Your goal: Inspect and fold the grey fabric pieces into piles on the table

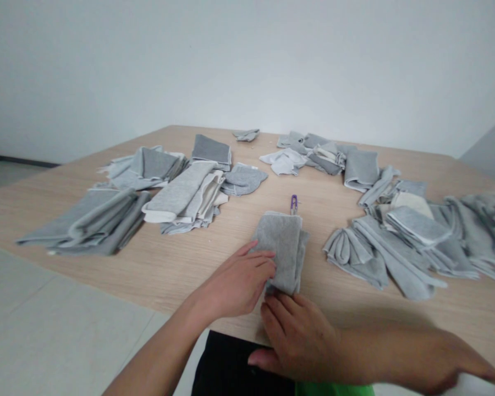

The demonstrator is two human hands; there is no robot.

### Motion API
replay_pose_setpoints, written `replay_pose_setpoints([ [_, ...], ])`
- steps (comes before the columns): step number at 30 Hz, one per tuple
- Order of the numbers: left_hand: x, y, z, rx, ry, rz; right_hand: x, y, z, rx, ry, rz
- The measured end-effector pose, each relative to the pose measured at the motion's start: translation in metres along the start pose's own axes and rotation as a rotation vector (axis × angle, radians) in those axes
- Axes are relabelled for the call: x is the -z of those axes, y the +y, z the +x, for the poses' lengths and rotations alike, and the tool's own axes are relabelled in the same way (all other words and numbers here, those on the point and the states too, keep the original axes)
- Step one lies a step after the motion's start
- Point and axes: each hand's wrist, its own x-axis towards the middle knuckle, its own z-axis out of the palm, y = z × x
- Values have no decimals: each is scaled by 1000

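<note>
A folded grey cloth lies on the wooden table right in front of me. My left hand rests at its left edge, fingers together and laid against the fabric. My right hand sits at the cloth's near end, fingers curled onto its bottom edge. A small purple tool, perhaps a thread snipper, lies just beyond the cloth's far end.
Stacks of folded grey and white cloths lie to the left, with a flatter grey pile at the near left. A loose heap of grey cloths spreads over the right side, more at the back. White wall behind.
</note>
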Motion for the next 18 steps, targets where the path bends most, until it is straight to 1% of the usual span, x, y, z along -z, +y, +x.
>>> replay_pose_setpoints([
  [3, -3, 2, -1, 30, -55, -46, 11, -1, 2, 105, 184, 42],
  [5, -3, 3, -1, 40, -59, -77, 17, 6, 7, 86, 225, 34],
  [6, -3, 3, 0, 43, -50, -86, 19, 11, 10, 43, 211, 25],
  [8, -3, 3, 2, 92, -3, -70, 19, 25, 17, -71, 126, 9],
  [9, -3, 2, 3, 163, 31, -47, 18, 32, 21, -138, 69, 1],
  [11, -5, 1, 6, 383, 109, 12, 13, 44, 25, -281, -57, -4],
  [13, -9, -1, 9, 610, 151, 49, 8, 50, 27, -392, -169, 7],
  [15, -15, -5, 11, 783, 162, 56, 3, 48, 25, -426, -254, 28],
  [17, -21, -11, 13, 885, 154, 31, 0, 42, 22, -403, -306, 38],
  [18, -24, -15, 14, 909, 145, 3, -2, 38, 20, -390, -322, 42],
])
